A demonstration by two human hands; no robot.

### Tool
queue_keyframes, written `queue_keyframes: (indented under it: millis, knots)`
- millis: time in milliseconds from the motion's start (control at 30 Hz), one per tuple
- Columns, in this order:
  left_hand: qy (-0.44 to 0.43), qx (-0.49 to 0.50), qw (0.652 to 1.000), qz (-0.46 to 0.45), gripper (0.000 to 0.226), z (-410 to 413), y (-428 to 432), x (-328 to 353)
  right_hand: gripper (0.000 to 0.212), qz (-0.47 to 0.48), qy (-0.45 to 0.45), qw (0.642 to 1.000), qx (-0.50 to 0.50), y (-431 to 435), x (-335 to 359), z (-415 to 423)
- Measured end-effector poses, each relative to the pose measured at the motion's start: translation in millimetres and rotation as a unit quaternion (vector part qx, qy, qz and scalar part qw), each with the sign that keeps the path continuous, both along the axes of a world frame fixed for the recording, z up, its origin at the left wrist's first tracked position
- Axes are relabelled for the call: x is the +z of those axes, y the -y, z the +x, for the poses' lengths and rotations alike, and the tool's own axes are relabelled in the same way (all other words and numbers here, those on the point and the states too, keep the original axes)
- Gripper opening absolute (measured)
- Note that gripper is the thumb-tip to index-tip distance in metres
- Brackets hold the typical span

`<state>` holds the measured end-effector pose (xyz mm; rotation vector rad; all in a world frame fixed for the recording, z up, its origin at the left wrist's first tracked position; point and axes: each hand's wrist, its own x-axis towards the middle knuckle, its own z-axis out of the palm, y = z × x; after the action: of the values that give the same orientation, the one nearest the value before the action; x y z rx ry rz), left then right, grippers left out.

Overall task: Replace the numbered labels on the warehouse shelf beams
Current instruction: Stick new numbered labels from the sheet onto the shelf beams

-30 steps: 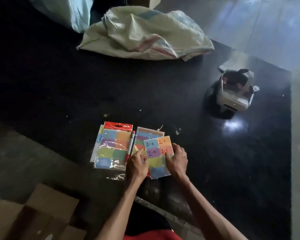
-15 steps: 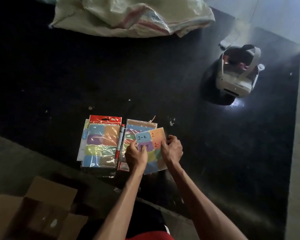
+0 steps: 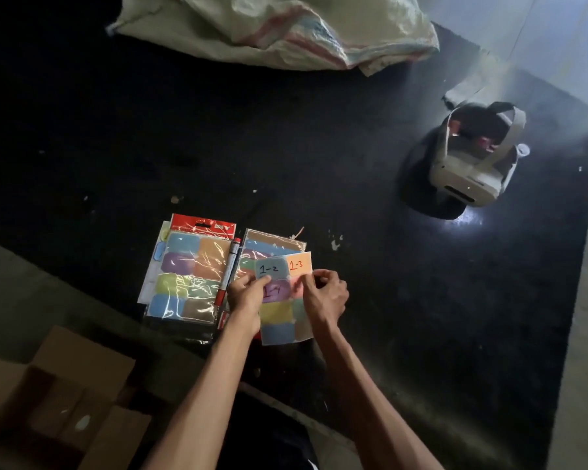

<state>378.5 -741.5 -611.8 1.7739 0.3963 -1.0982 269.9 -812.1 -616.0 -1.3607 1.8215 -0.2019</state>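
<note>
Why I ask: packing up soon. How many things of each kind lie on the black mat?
Wrapped label packs: 2 plainly seen
Loose label sheet: 1, held by the left hand and right hand
Marker: 1
Headset: 1
Woven sack: 1
Total: 6

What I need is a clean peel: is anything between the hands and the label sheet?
Nothing visible does. The left hand pinches the 1-2 label, and the right hand pinches the label sheet at its right edge.

1-2, 1-3, 1-4 on label sheet (image 3: 276,314)
</note>
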Motion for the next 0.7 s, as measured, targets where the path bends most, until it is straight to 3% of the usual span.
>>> queue_keyframes:
  millis: [167, 400, 533, 700]
  knots:
    - [0.019, 0.043, 0.998, -0.047, 0.022, 27, -29, 25, 0.02, -0.002, 0.175, 0.984, 0.031, -3, 41, 18]
    - [0.16, 0.16, 0.972, -0.071, 0.017, 95, -96, 99, 0.039, 0.059, 0.341, 0.918, 0.195, -47, 112, 124]
    - [0.245, 0.274, 0.925, -0.091, 0.012, 123, -175, 154, 0.014, 0.043, 0.376, 0.852, 0.361, -105, 159, 188]
    - [0.354, 0.388, 0.841, -0.131, 0.009, 97, -300, 233, 0.01, 0.054, 0.429, 0.744, 0.51, -217, 232, 215]
